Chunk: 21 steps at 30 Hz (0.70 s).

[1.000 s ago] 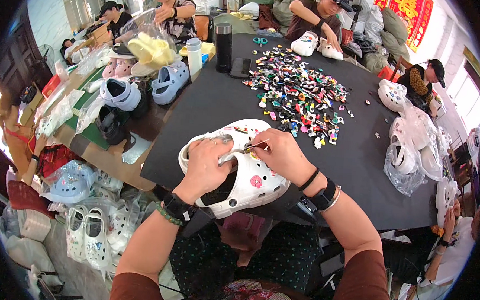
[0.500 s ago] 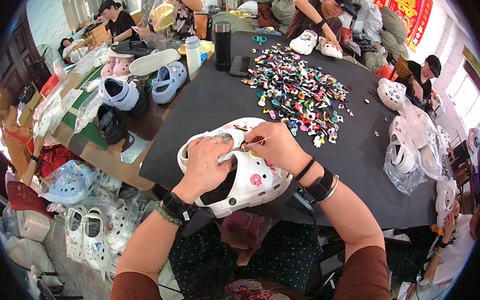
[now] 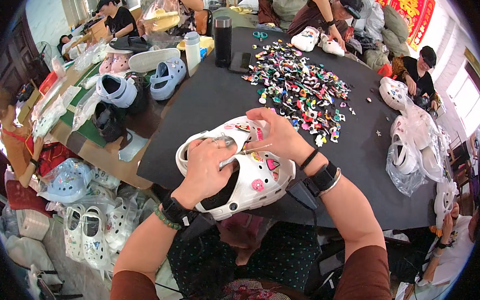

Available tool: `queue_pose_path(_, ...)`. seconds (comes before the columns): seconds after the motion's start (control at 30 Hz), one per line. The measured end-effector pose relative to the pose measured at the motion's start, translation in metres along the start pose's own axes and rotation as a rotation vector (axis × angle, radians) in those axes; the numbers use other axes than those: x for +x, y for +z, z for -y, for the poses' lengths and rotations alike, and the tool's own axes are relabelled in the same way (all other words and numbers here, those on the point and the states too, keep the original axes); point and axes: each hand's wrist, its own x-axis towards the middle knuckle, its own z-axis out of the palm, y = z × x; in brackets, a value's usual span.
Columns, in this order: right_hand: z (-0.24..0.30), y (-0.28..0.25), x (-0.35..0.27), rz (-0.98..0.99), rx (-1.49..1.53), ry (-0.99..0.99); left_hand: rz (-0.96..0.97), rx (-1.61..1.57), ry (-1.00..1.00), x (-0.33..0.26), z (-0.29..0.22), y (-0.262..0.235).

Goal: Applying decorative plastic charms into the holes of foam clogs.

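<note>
Gripping a white shoe, my left hand is maybe keeping it still; I can't tell if my right hand, at one o'clock, is pinching a thin stick.

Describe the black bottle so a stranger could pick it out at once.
Find the big black table, then the heap of colourful charms on its far half. Left of that heap, past a flat dark phone, stands the tall black bottle. Its black body sets it apart from the white bottle further left.

Before you, side by side, toes obliquely rightward: two white perforated clogs with colourful charms, slender pale rod nearby
</note>
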Motion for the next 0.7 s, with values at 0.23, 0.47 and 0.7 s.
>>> queue_pose_path(0.23, -0.003, 0.0, 0.005, 0.031, 0.098, 0.025, -0.009, -0.022, 0.038, 0.001, 0.0, 0.003)
queue_pose_path(0.47, -0.008, 0.009, 0.011, 0.007, -0.004, 0.023, 0.007, -0.082, 0.01, 0.002, 0.007, 0.001)
queue_pose_path(0.7, -0.011, -0.003, 0.012, 0.135, 0.154, 0.011, 0.042, -0.425, -0.231, 0.018, 0.024, -0.002)
